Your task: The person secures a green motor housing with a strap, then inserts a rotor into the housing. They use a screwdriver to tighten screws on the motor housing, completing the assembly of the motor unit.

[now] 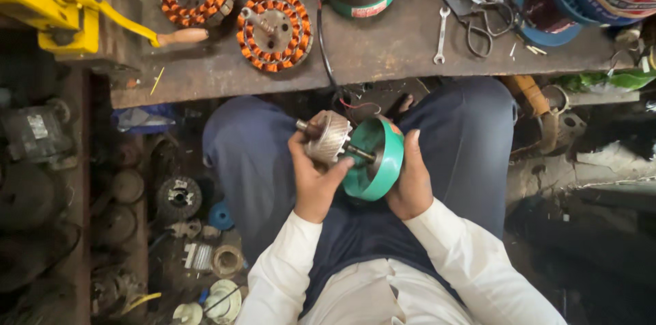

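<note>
You hold a motor rotor and its green housing over your lap, one part in each hand.

Your left hand (pixel 316 178) is closed around the ribbed silver metal rotor (pixel 326 136), whose shaft goes into the round green metal housing (pixel 376 158); your right hand (pixel 411 178) cups this housing from the outer side. Your fingers cover the underside of the rotor, and the inside of the housing is hard to see. Above, the worn metal workbench (pixel 383 51) carries orange-wound stators (pixel 274 30).

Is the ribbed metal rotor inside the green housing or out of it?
Out: the rotor sits beside the green housing, only its shaft reaching in.
</note>
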